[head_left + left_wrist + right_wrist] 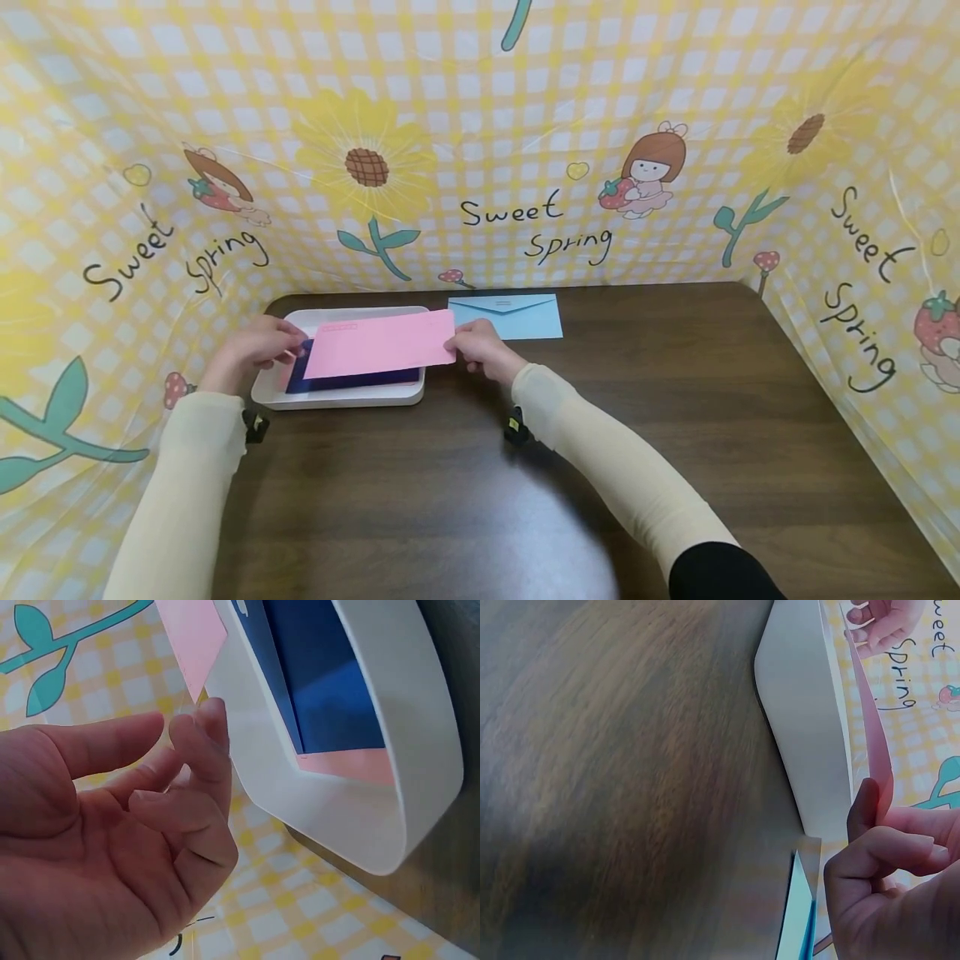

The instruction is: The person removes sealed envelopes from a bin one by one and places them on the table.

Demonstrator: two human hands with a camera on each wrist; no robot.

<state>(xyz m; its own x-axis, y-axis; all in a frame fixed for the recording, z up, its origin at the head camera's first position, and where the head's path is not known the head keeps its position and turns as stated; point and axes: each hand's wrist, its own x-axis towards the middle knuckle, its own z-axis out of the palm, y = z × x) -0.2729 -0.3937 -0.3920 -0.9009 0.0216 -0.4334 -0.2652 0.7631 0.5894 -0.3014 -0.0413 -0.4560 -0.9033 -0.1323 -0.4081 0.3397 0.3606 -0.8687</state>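
A pink envelope point(382, 342) is held over the white tray point(337, 402). At its right end, my right hand point(486, 350) pinches it between thumb and fingers. My left hand point(262, 346) is at the tray's left side, its fingers loosely bent and thumb apart from the fingertips, as the left wrist view shows. Close to those fingertips is the envelope's left corner point(196, 675); whether they touch it I cannot tell. Inside the tray lies a dark blue envelope point(330, 682) on top of another pink piece point(352, 763), partly covered.
A light blue envelope point(517, 317) with its flap side up lies on the dark wooden table point(637, 375), just right of the tray near the back edge. A yellow checked cloth point(480, 150) with printed flowers rises behind and at both sides.
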